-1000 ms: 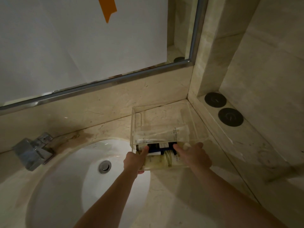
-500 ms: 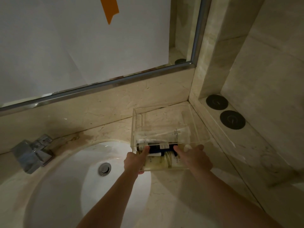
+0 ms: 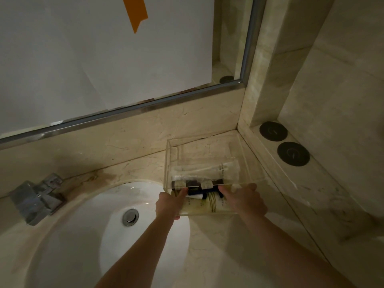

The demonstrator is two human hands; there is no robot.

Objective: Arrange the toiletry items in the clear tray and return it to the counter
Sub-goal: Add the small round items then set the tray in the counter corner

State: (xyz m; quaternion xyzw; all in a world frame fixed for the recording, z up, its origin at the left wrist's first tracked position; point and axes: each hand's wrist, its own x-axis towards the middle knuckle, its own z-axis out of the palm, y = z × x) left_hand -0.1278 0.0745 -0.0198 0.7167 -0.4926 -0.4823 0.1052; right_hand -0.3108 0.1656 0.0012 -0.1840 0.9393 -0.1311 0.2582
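Note:
The clear tray is at the back right corner of the marble counter, its near edge tipped toward me. Inside lie several toiletries: a clear tube, a dark bottle and a pale yellow-green bottle, bunched at the near wall. My left hand grips the tray's near left corner, thumb over the rim. My right hand grips the near right part the same way. Whether the tray's base touches the counter is unclear.
A white sink basin with a metal drain lies left of the tray, and a chrome tap at far left. The paper-covered mirror backs the counter. Two black round discs sit on the right ledge.
The tray, held by both hands, has shifted slightly back toward the corner and its near edge sits a little higher. The grip is unchanged.

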